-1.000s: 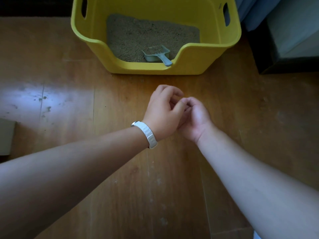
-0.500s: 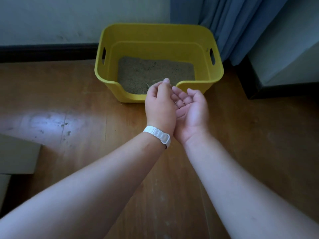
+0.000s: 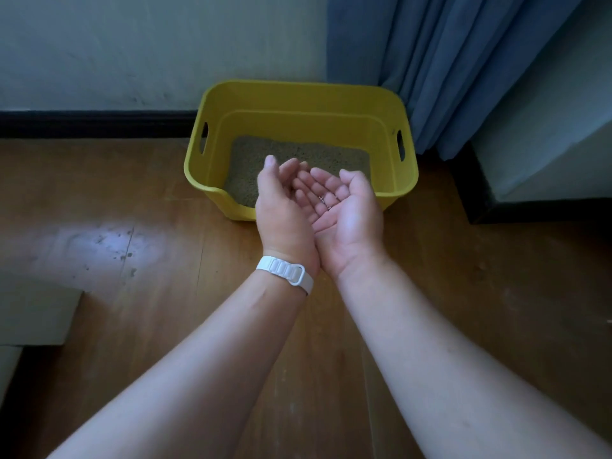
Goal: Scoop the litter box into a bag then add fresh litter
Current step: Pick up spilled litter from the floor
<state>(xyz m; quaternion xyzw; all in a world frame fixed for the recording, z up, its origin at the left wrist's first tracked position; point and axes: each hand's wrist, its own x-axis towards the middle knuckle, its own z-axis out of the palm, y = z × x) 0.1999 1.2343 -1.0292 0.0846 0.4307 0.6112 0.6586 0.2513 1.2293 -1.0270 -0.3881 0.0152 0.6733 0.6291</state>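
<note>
The yellow litter box (image 3: 212, 200) stands on the wooden floor against the wall, with grey-brown litter (image 3: 298, 154) spread over its bottom. Both of my hands hover just in front of its low front lip, side by side and touching. My right hand (image 3: 351, 223) is cupped palm up, and a few litter grains (image 3: 326, 202) lie in it. My left hand (image 3: 281, 217) is turned on edge with a white band on its wrist, and its fingertips rest in the right palm. The scoop is hidden behind my hands. No bag is in view.
A blue curtain (image 3: 463, 61) hangs right behind the box's far right corner. A pale block of furniture with a dark base (image 3: 530, 167) stands to the right. A flat pale board (image 3: 33, 313) lies on the floor at the left edge. A dark baseboard (image 3: 92, 124) lines the wall.
My hands have risen from the floor toward the box and opened from a pinched clasp into a cupped pair. The view has tilted up, and the scoop has gone behind my hands.
</note>
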